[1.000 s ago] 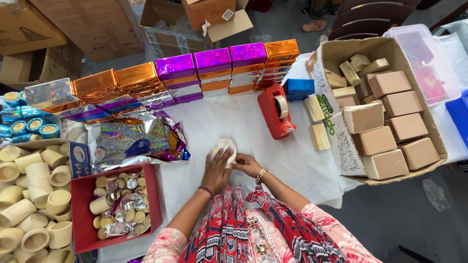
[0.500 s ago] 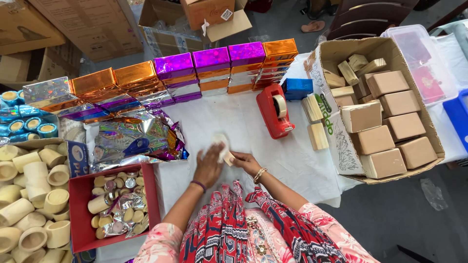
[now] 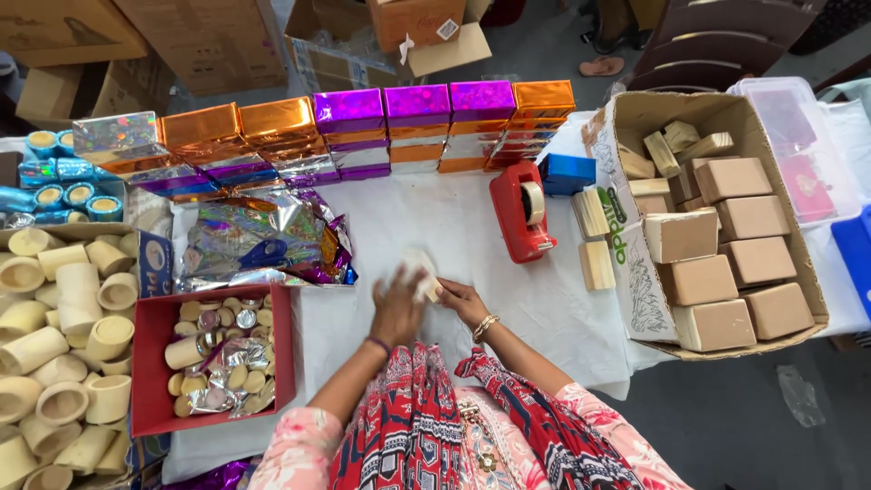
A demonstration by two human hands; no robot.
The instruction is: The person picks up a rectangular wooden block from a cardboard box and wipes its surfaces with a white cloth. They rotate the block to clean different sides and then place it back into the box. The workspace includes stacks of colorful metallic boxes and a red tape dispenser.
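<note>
Both hands meet over the white-clothed tabletop (image 3: pixel 472 218). The left hand (image 3: pixel 397 307) lies flat over a small pale, perhaps paper-wrapped, round piece (image 3: pixel 423 272); the right hand (image 3: pixel 463 299) has its grip closed on the piece's edge. A red tape dispenser (image 3: pixel 519 213) stands near.

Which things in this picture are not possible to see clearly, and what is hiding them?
- Small pale wrapped object, head view: mostly covered by the left hand and right hand, so its shape is unclear.
- Grip of both hands: fingers overlap, contact points hidden.
- Blue scissors: partly buried in crinkled shiny foil sheets.
- Cream cylinder pile: cut off by the left edge.
- Clear plastic lidded tub: contents blurred by its lid.
</note>
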